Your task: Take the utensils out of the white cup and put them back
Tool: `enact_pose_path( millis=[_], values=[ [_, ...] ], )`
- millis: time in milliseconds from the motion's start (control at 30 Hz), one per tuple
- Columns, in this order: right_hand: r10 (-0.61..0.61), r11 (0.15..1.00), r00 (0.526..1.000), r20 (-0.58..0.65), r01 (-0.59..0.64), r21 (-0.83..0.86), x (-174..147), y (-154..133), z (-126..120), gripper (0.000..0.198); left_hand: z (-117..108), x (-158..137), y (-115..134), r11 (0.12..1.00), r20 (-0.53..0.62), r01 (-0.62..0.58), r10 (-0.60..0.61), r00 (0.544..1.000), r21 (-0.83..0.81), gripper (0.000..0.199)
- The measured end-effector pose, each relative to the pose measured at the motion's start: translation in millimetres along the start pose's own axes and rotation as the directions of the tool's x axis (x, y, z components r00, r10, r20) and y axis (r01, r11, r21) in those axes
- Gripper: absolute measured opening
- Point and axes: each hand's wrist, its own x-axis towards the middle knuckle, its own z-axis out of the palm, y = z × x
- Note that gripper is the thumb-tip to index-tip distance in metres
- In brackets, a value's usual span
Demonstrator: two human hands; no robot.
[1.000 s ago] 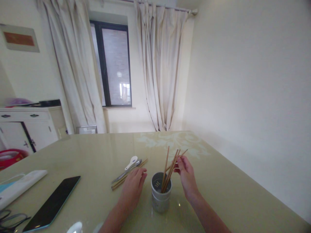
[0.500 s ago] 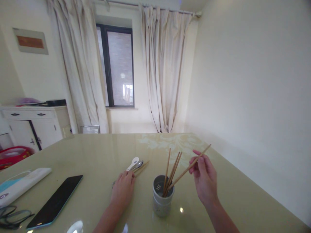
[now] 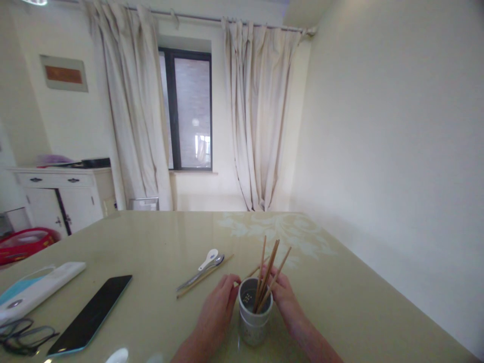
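Observation:
A grey cylindrical holder (image 3: 254, 325) stands upright on the table, with several wooden chopsticks (image 3: 275, 262) leaning in it. Behind its rim, one loose chopstick (image 3: 251, 272) slants between my two hands. My left hand (image 3: 220, 305) is at the holder's left side, its fingertips closed at the lower end of that chopstick. On the other side, my right hand (image 3: 286, 298) has its fingers curled round the same stick, partly hidden by the chopsticks in the holder. Left of them lie a white spoon (image 3: 207, 259), a metal spoon (image 3: 200, 272) and another chopstick (image 3: 206, 277), side by side.
A black phone (image 3: 93, 312) lies on the left of the glossy table (image 3: 151, 242). Beside it are a white device (image 3: 56, 282) and a pair of glasses (image 3: 28, 335). A white wall (image 3: 397, 151) runs along the table's right edge.
My right hand has brought a chopstick from the holder's right to behind it. My left hand has left the spoons and moved right, to the holder. The view has shifted slightly.

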Motion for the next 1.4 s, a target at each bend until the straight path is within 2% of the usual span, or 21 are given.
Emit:
enact_pose_path(
  millis=[133, 300, 367, 467, 533, 600, 667, 700, 767, 867, 1067, 1167, 1300, 1400],
  values=[
    [0.012, 1.000, 0.998, 0.061, -0.013, 0.017, -1.0, 1.7, 4.7, 0.061, 0.5, -2.9, 11.3, 0.995, 0.026, -0.056, 0.059, 0.998, -0.080, 0.033],
    [-0.029, 0.998, 0.992, 0.121, 0.023, 0.051, -2.5, -3.7, 8.6, 0.057, -2.9, -2.6, 12.6, 0.992, 0.002, -0.107, 0.107, 0.994, -0.072, 0.036],
    [-0.070, 0.997, 0.995, 0.074, 0.066, 0.045, -1.7, -6.1, 8.8, 0.054, -4.3, 0.1, 8.0, 0.992, -0.004, -0.125, 0.125, 0.992, -0.018, 0.037],
    [-0.171, 0.984, 0.976, -0.135, 0.176, 0.025, 1.6, -16.1, 0.2, 0.051, -12.2, 8.0, -6.2, 0.979, -0.064, -0.057, 0.071, 0.995, 0.196, 0.040],
    [-0.268, 0.960, 0.912, -0.312, 0.279, -0.010, 5.0, -27.9, -12.7, 0.051, -21.7, 13.2, -18.2, 0.921, -0.130, 0.055, -0.005, 0.992, 0.385, 0.041],
    [-0.373, 0.918, 0.808, -0.456, 0.392, -0.057, 8.2, -41.7, -28.5, 0.049, -31.4, 15.7, -29.4, 0.821, -0.161, 0.146, -0.067, 0.985, 0.551, 0.041],
    [-0.449, 0.863, 0.706, -0.548, 0.501, -0.061, 10.5, -55.1, -43.1, 0.047, -37.9, 15.1, -37.7, 0.727, -0.166, 0.185, -0.099, 0.981, 0.661, 0.041],
    [-0.468, 0.836, 0.670, -0.576, 0.547, -0.043, 11.0, -61.0, -49.0, 0.045, -39.5, 14.2, -40.7, 0.693, -0.166, 0.194, -0.109, 0.980, 0.694, 0.042],
    [-0.477, 0.795, 0.641, -0.601, 0.607, 0.016, 10.4, -70.9, -56.9, 0.044, -39.7, 12.6, -44.7, 0.654, -0.167, 0.208, -0.125, 0.978, 0.727, 0.042],
    [-0.467, 0.765, 0.663, -0.585, 0.634, 0.108, 5.5, -80.5, -59.0, 0.042, -37.1, 12.9, -47.3, 0.637, -0.165, 0.223, -0.150, 0.975, 0.738, 0.040],
    [-0.466, 0.785, 0.778, -0.422, 0.584, 0.210, -11.1, -78.0, -30.9, 0.033, -39.5, 14.8, -42.1, 0.685, -0.168, 0.291, -0.241, 0.956, 0.668, 0.030],
    [-0.488, 0.835, 0.823, -0.290, 0.537, 0.118, -19.1, -67.1, -10.2, 0.028, -41.2, 13.8, -40.0, 0.709, -0.160, 0.308, -0.270, 0.949, 0.635, 0.027],
    [-0.449, 0.893, 0.888, -0.102, 0.446, -0.052, -28.5, -54.4, 8.5, 0.030, -40.6, 12.9, -40.4, 0.726, -0.158, 0.272, -0.222, 0.962, 0.632, 0.025],
    [-0.463, 0.885, 0.879, -0.113, 0.453, -0.106, -32.6, -51.6, 12.8, 0.032, -38.6, 13.5, -38.0, 0.765, -0.194, 0.238, -0.149, 0.970, 0.598, 0.025]
  ],
)
